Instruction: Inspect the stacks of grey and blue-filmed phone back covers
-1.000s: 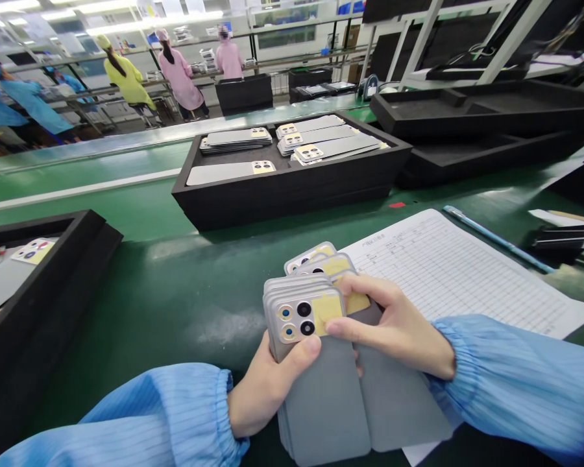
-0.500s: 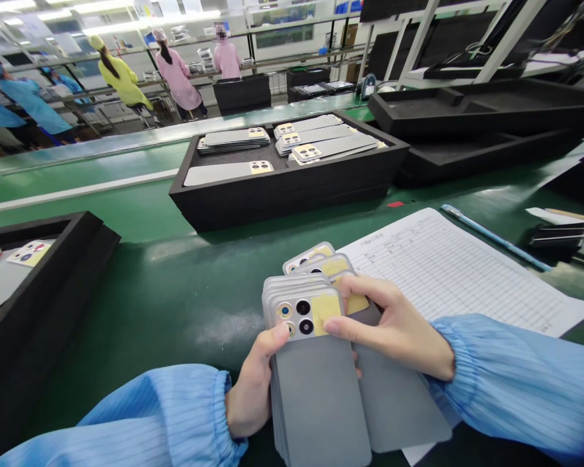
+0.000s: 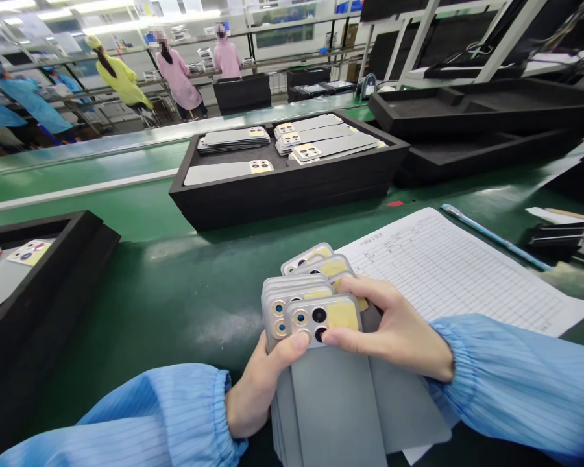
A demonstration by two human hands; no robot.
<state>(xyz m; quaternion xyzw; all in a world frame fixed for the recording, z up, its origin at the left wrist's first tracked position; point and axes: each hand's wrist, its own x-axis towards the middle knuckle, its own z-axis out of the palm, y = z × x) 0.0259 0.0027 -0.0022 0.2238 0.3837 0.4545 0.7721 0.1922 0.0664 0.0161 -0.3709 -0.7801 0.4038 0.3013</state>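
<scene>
A stack of grey phone back covers [image 3: 279, 415] with camera rings and yellow film rests in my left hand [image 3: 260, 383], its thumb pressing on the top cover. That top cover [image 3: 335, 395] is shifted right of the stack. My right hand [image 3: 394, 324] has its thumb on the top cover's camera area. Its index finger curls over the fanned phone back covers [image 3: 403, 402] behind, which lean to the right. The other right fingers are mostly hidden under the covers.
A black tray [image 3: 292, 191] with stacked covers stands ahead, another tray [image 3: 85, 259] at left. A printed form [image 3: 467, 279] and a blue pen [image 3: 496, 237] lie at right. Stacked black trays [image 3: 491, 139] stand behind them. Several people work in the background.
The top phone back cover has slid right off the stack, baring the camera rings of the one beneath. My left thumb has moved right with it; the right hand has hardly moved.
</scene>
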